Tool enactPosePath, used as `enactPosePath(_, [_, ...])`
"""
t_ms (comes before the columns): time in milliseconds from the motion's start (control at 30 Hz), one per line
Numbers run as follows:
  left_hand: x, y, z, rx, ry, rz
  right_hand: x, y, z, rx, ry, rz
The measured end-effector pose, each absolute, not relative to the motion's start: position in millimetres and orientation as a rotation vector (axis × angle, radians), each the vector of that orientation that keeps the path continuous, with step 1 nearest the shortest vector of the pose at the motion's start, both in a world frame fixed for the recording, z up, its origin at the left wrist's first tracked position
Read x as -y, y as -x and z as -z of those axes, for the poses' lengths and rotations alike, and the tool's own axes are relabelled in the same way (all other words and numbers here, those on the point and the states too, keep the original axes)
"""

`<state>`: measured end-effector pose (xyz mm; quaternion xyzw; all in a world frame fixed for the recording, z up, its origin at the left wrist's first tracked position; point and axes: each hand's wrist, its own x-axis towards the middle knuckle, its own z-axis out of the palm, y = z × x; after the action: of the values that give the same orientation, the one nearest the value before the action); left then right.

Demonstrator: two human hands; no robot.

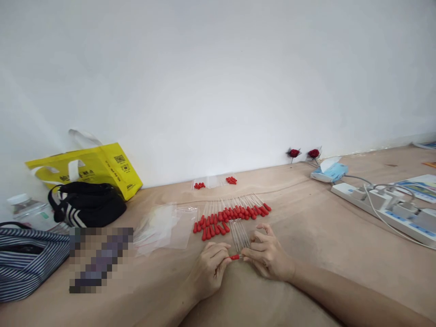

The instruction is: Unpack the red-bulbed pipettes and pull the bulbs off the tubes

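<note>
Near the front of the table, my left hand (211,268) is closed in a pinch on a red rubber dropper bulb (235,257). My right hand (269,258) pinches a clear glass dropper tube, mostly hidden by its fingers, at the bulb's right end. How deep the tube sits in the bulb cannot be seen. Several bare glass tubes (239,232) lie side by side just beyond my hands. Behind them lie rows of droppers with red bulbs (235,212), their tubes pointing to the wall. Loose red bulbs (211,232) lie at the left of these rows.
Clear plastic bags (163,227) lie left of the droppers; small bags with red bulbs (199,185) are by the wall. A yellow bag (116,170), black pouch (93,204) and striped bag (30,263) stand left. Right are a tissue pack (329,172) and power strip (384,206) with cables.
</note>
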<state>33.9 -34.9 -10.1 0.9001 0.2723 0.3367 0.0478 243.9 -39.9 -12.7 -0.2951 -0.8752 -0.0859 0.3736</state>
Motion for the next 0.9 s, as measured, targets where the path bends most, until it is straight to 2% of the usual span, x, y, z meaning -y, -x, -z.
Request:
enactPosePath(300, [37, -34, 7, -0.802, -2.748, -1.055, 40, -247, 13, 2.245, 0.726, 0.175])
enactPosePath(500, [32, -24, 6, -0.971, -2.712, -1.214, 34, -260, 19, 2.150, 0.950, 0.040])
enactPosePath(767, [14, 2, 0, -1.687, -2.243, -1.359, 22, -258, 32, 1.949, 1.174, -0.196])
enactPosePath(900, [2, 9, -2, -1.797, -2.035, -1.326, 17, -257, 33, 1.922, 1.231, -0.214])
